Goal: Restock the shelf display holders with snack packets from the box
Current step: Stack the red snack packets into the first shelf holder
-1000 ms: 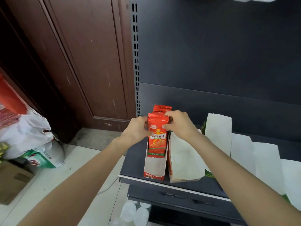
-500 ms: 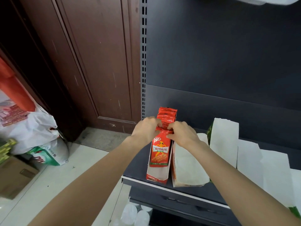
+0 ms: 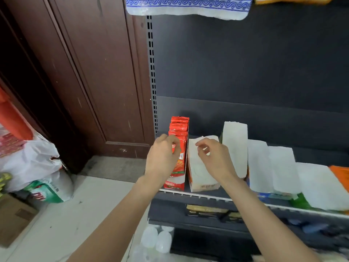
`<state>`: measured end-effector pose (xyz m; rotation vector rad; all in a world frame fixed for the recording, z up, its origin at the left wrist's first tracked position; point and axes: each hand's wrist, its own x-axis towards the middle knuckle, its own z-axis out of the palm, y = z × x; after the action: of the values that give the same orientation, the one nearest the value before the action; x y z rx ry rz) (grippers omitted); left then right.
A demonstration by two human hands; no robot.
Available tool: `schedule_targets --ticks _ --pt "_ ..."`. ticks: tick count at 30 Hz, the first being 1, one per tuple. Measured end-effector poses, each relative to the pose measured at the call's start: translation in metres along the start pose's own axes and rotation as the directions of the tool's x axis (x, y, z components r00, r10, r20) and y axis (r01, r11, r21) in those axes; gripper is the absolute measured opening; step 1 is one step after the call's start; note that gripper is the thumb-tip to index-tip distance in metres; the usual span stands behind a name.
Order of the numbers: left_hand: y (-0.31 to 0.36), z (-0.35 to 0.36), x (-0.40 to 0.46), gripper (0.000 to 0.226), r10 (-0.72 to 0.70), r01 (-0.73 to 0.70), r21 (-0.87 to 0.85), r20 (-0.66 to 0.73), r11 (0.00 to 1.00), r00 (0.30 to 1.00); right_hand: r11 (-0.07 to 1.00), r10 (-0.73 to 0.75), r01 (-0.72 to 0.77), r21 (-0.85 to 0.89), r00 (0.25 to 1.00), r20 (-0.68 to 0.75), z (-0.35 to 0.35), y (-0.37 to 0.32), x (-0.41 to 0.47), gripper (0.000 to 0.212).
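We take the red holder (image 3: pixel 174 183) at the left end of the dark shelf (image 3: pixel 207 197) as our landmark. Left of it stands a brown wooden door (image 3: pixel 90 76), and further left, on the pale floor (image 3: pixel 62 222), lie a white plastic bag (image 3: pixel 28 159), a green-and-white sack (image 3: pixel 49 190) and a cardboard box (image 3: pixel 13 218). Above it, a blue-patterned white pack (image 3: pixel 187 6) overhangs from the top edge. Below it, under the shelf, we see some clear bottles (image 3: pixel 156 241).

To its right we count five white-sided holders in a row: the nearest one (image 3: pixel 200 174) just beside it, then a taller one (image 3: pixel 235 148), then three more (image 3: pixel 258 165) (image 3: pixel 283 167) (image 3: pixel 319 186) reaching toward an orange pack (image 3: pixel 341 176) at the edge. Their contents are hidden from us.

The red snack packets (image 3: pixel 179 127) stand upright in the red holder, packed front to back; we cannot count them exactly.

Our left hand (image 3: pixel 162 157) covers the front of the red holder, fingers curled against the foremost packet; whether it actually grips it we cannot tell. Our right hand (image 3: pixel 213 157) hovers over the nearest white holder, fingers loosely curled, holding nothing.
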<state>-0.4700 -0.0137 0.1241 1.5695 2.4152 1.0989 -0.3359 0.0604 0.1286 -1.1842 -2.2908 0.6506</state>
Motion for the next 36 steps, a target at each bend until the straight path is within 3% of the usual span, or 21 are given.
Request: schedule_targets --ticks 3,8,16,21,25,27,30,36 --pt "0.021 0.008 -0.04 0.014 -0.006 0.008 -0.074 0.024 0.997 1.0 0.991 -0.014 0.014 -0.131 1.0 0.002 -0.009 0.014 -0.051 0.026" --pt "0.056 0.047 -0.116 0.015 0.102 -0.074 -0.128 0.226 0.989 0.969 0.977 0.099 -0.099 -0.19 0.995 -0.008 -0.027 0.06 -0.147 0.026" --pt "0.137 0.115 -0.222 0.019 0.239 -0.178 -0.164 0.539 0.97 0.808 0.876 0.425 -0.406 -0.262 0.905 0.016 -0.074 0.154 -0.283 0.024" --pt "0.185 0.154 -0.263 0.028 0.289 -0.225 -0.182 0.637 0.957 0.714 0.808 0.559 -0.547 -0.218 0.829 -0.007 -0.11 0.212 -0.341 0.048" --pt "0.214 0.19 -0.294 0.04 0.254 -0.251 -0.119 0.743 0.961 0.619 0.751 0.645 -0.608 -0.26 0.759 0.088 -0.131 0.259 -0.368 0.073" --pt "0.221 0.207 -0.31 0.049 0.191 -0.266 -0.041 0.802 0.963 0.567 0.756 0.651 -0.595 -0.275 0.731 0.208 -0.138 0.28 -0.378 0.083" --pt "0.224 0.224 -0.328 0.056 0.119 -0.291 0.053 0.833 0.955 0.541 0.799 0.602 -0.522 -0.299 0.71 0.366 -0.147 0.301 -0.387 0.086" --pt "0.228 0.235 -0.347 0.052 0.027 -0.234 0.151 0.785 0.96 0.618 0.913 0.408 -0.362 -0.188 0.798 0.443 -0.17 0.313 -0.388 0.063"
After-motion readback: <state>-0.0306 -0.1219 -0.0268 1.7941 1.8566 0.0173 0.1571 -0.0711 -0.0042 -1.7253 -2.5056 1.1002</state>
